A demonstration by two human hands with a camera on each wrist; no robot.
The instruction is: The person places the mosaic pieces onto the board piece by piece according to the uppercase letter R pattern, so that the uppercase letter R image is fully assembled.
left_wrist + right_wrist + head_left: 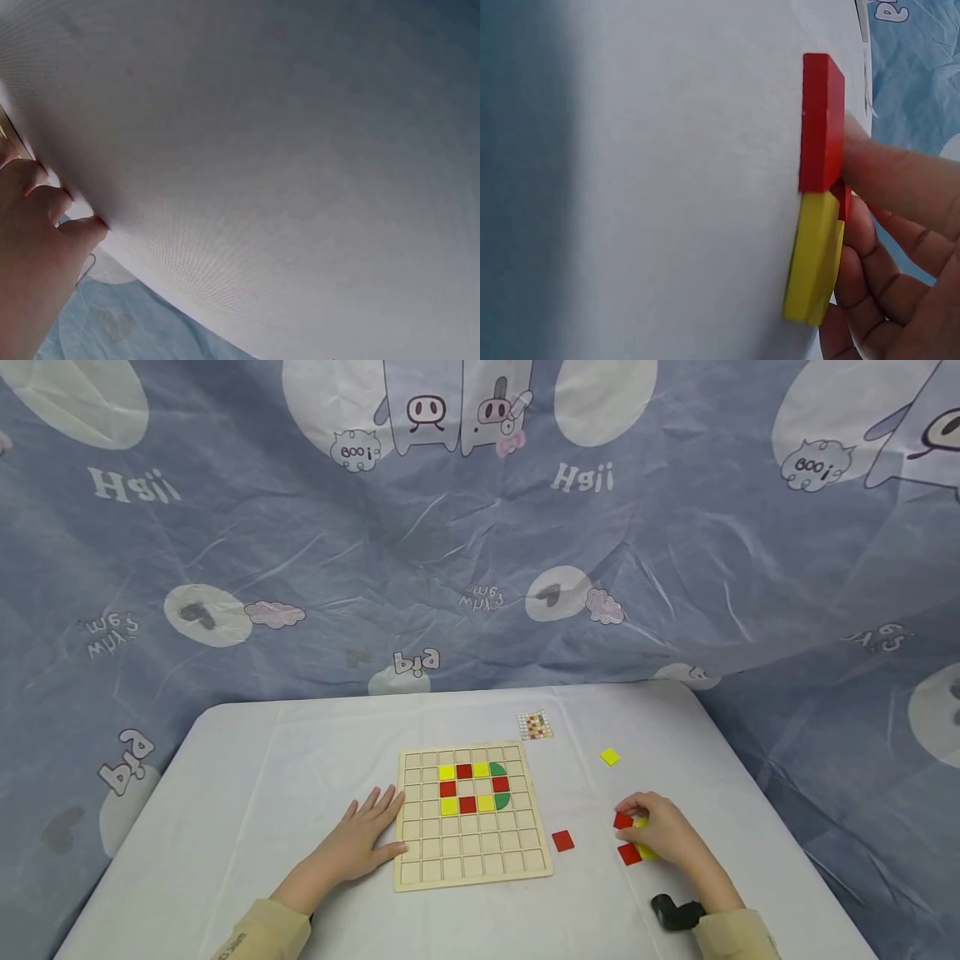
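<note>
A wooden grid board (480, 852) lies on the white table (285, 760). Red, yellow and green tiles (474, 787) fill a ring of cells in its upper half. My left hand (367, 833) lies flat on the table, fingers straight, touching the board's left edge; the left wrist view shows its fingers (34, 225) on the cloth. My right hand (662, 832) is curled over a small cluster to the board's right: a red tile (622, 820), another red tile (629, 855) and a yellow one. In the right wrist view the fingers (896, 180) press against the red tile (823, 124) and yellow tile (812, 259).
A loose red tile (562, 840) lies just right of the board, and a yellow tile (610, 757) farther back. A small pattern card (535, 725) sits behind the board. A blue printed cloth (480, 543) hangs behind the table. A black wrist mount (675, 912) is at my right wrist.
</note>
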